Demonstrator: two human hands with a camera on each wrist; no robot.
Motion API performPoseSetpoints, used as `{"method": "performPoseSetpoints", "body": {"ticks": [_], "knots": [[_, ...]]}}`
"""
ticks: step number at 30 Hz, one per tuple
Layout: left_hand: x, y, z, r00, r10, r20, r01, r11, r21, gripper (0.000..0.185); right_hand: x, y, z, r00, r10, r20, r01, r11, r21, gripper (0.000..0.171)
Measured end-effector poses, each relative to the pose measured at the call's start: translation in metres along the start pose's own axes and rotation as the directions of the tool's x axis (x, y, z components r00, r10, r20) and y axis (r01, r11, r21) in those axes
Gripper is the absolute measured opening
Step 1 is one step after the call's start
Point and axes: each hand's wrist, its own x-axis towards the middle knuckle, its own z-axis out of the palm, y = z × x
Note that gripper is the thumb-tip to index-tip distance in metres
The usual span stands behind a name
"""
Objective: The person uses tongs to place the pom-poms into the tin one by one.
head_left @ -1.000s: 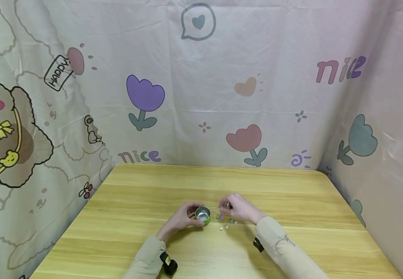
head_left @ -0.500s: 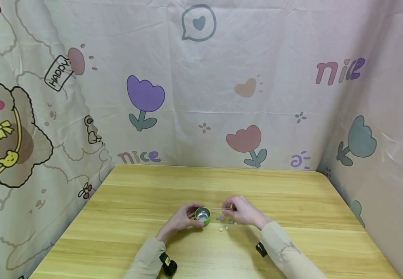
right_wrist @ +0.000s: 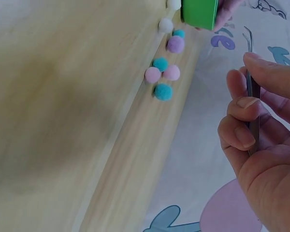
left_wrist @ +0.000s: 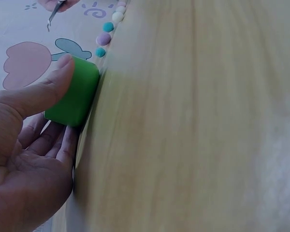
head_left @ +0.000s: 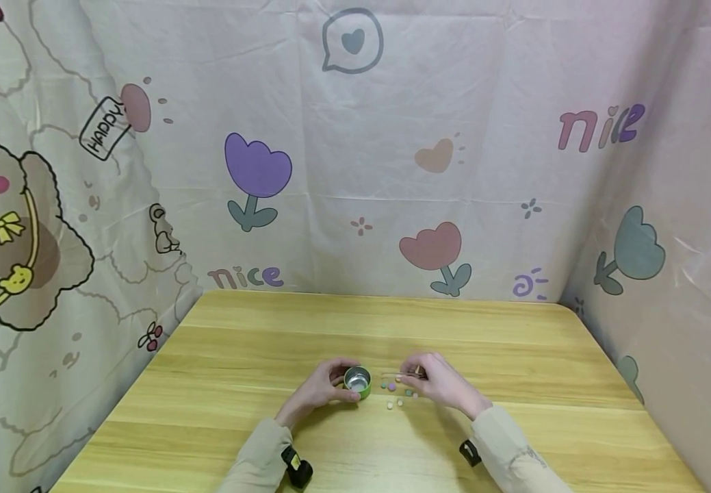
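Observation:
My left hand [head_left: 335, 381] grips a small green cup [head_left: 358, 382] with a shiny metal inside, which stands upright on the wooden table [head_left: 269, 342]. In the left wrist view the thumb [left_wrist: 43, 92] presses against the green cup [left_wrist: 75, 94]. My right hand [head_left: 418, 375] pinches thin metal tweezers [head_left: 394, 374], whose tips point left above several small pom-poms [head_left: 391, 387] in white, pink, teal and lilac. The right wrist view shows the tweezers [right_wrist: 252, 82] between thumb and fingers, with nothing between their tips, and the pom-poms [right_wrist: 162, 72] beside the cup [right_wrist: 199, 12].
A printed cloth backdrop [head_left: 355, 171] encloses the table at the back and on both sides. The pom-poms lie in a loose cluster just right of the cup. Bare wood stretches beyond the hands toward the back edge.
My right hand has drawn the tweezers to the right, from the cup's rim to above the pom-poms. The left hand and the cup have stayed put.

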Motion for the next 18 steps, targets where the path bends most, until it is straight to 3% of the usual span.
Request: {"method": "performPoseSetpoints", "body": {"ticks": [18], "knots": [[0.0,0.0,0.001,1.0,0.005,-0.008,-0.005,1.0,-0.01,0.062,-0.025,0.009,-0.006,0.995,0.036,-0.088,-0.039,0.998,-0.038,0.007]]}}
